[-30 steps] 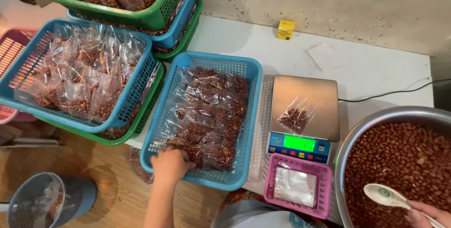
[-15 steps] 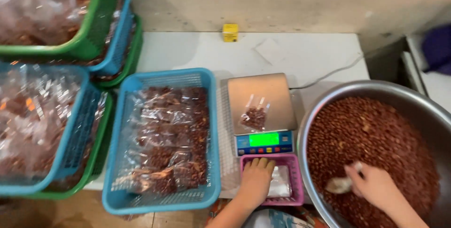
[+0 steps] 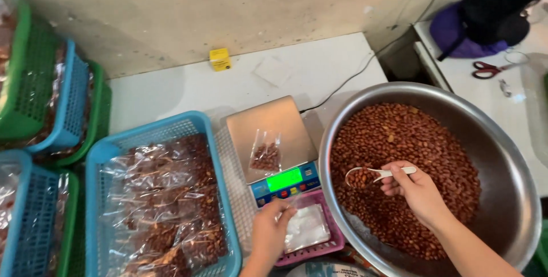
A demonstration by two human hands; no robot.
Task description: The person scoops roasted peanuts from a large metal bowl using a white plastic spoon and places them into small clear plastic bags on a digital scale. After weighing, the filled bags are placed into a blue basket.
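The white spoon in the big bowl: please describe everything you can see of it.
The white spoon looks like plastic, with a short flat handle and a deep scoop. It lies nearly level above the peanuts in the metal bowl, its scoop pointing left and filled with nuts. The right hand pinches its handle.

Our left hand (image 3: pixel 271 232) and right hand (image 3: pixel 418 192): both bare, no gloves, rings or watch; forearms uncovered, no sleeves in view.
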